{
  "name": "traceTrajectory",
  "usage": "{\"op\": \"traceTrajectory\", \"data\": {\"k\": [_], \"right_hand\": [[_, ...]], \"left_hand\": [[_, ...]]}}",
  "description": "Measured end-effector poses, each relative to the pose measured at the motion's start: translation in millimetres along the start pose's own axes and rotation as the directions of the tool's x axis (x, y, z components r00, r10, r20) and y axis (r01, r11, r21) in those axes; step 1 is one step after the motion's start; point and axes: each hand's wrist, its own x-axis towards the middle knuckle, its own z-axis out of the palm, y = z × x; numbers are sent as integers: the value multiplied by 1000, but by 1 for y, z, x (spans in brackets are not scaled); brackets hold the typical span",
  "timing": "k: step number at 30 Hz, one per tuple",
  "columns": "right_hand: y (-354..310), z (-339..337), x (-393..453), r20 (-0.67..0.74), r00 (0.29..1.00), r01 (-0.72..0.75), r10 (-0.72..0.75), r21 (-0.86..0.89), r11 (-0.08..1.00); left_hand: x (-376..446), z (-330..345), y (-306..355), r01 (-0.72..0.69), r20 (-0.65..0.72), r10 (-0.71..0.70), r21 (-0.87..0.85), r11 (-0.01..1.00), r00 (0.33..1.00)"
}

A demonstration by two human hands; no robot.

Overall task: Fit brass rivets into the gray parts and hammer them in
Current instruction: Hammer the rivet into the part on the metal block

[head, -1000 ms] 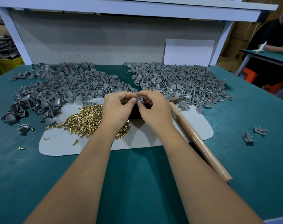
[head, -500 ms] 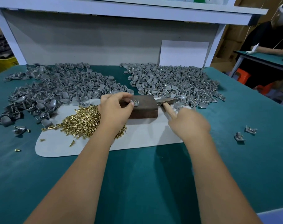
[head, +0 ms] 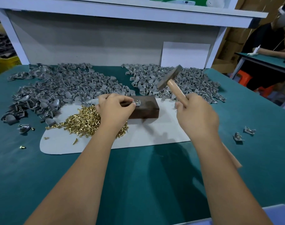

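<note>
Presently the work sits on the dark block, taken as the reference point. One gray part lies on the block's top face toward its left end, pinched at its left edge by the fingertips of the left hand, whose fingers are curled around it. A brass glint shows on the part; whether the rivet is fully seated cannot be told.

Right of the block, the right hand is wrapped closed round the wooden handle of the hammer. The hammer head is raised above and behind the block's right end, clear of the part.

Left of the block and touching the left wrist lies the loose heap of brass rivets on a pale mat. Behind the block, two large piles of gray parts spread across the green table.

Assessment: the strike is the step in hand. It should fall square on the rivet head, with a short controlled swing. The holding fingertips are close to the strike point and should stay at the part's outer edge. A glancing blow would likely tilt the rivet or flick the part off the block.
</note>
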Motion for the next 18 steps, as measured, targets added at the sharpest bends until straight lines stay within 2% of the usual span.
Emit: {"op": "traceTrajectory", "data": {"k": [3,6,8,15,18], "right_hand": [[-6,1,-7,41,996,74,-80,136,988],[-12,-1,-12,101,983,147,-155,87,985],[-17,-3,-14,74,976,205,-207,36,978],[-24,-10,-15,-119,944,315,-308,47,948],[-25,-1,-21,44,937,349,-348,-27,937]], "left_hand": [[0,2,0,-1,-11,1,-6,1000,1000],[-1,4,0,31,-29,-31,-14,999,999],[-2,4,1,58,-34,-59,-21,998,998],[-2,6,1,67,-43,-69,-38,997,997],[-3,4,1,88,-25,-90,-66,994,996]]}}
